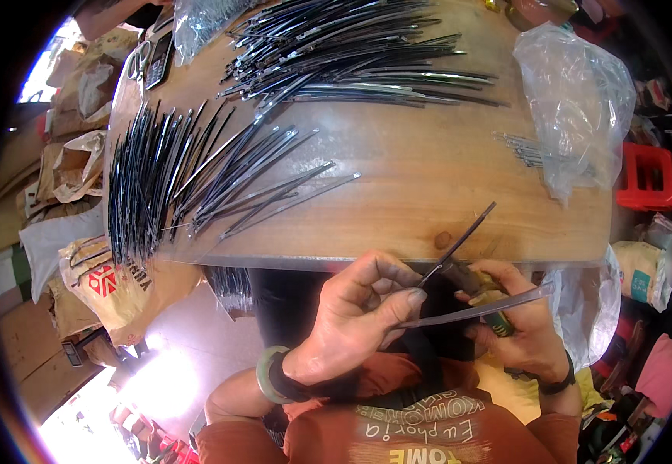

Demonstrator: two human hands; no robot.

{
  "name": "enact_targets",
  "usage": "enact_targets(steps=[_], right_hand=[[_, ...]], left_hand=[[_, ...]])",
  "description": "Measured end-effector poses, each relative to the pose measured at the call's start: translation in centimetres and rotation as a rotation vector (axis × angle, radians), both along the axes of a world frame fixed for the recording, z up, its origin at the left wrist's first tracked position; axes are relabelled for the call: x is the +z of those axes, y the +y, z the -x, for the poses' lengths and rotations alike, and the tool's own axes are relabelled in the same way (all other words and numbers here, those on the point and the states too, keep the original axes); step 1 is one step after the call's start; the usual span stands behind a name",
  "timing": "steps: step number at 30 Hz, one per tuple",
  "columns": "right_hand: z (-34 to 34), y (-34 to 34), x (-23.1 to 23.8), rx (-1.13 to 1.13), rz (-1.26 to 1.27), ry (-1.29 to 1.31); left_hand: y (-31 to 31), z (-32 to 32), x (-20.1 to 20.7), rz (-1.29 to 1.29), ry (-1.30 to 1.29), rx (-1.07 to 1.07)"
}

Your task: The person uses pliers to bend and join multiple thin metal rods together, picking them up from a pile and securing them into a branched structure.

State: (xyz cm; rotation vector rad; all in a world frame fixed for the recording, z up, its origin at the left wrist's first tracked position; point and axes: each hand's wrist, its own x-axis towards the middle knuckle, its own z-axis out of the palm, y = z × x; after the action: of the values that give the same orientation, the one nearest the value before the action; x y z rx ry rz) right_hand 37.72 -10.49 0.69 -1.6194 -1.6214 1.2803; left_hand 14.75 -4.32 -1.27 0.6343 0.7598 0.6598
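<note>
My left hand (367, 305) is just beyond the table's near edge, thumb and forefinger pinched on a long, thin dark strip (475, 309). The strip runs rightward past my right hand. A shorter dark length (463, 240) slants up from the same fingertips toward the table; whether it belongs to the same strip, I cannot tell. My right hand (525, 317) is wrapped round pliers (494, 305) with yellow-green and dark grips. Their dark head faces my left fingertips, and the jaws are hard to make out.
Piles of similar dark strips lie on the wooden table (428, 170), at the far middle (336, 58) and left (146, 178). Thin metal rods (525, 148) lie beside a clear plastic bag (575, 100). A phone (159, 60) and scissors (138, 60) sit far left; a red stool (647, 178) stands right.
</note>
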Motion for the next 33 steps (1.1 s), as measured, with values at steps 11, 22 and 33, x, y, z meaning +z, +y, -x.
enact_targets(steps=[11,22,33], right_hand=[[2.8,1.7,-0.4,0.357,-0.181,-0.205],[2.6,3.0,-0.6,0.048,-0.072,0.018],[0.4,5.7,0.1,-0.214,-0.296,-0.116]], left_hand=[[-0.6,1.5,-2.0,-0.082,0.128,0.093],[6.3,10.8,-0.2,-0.650,0.773,0.319],[12.5,8.7,1.5,-1.497,1.282,0.079]])
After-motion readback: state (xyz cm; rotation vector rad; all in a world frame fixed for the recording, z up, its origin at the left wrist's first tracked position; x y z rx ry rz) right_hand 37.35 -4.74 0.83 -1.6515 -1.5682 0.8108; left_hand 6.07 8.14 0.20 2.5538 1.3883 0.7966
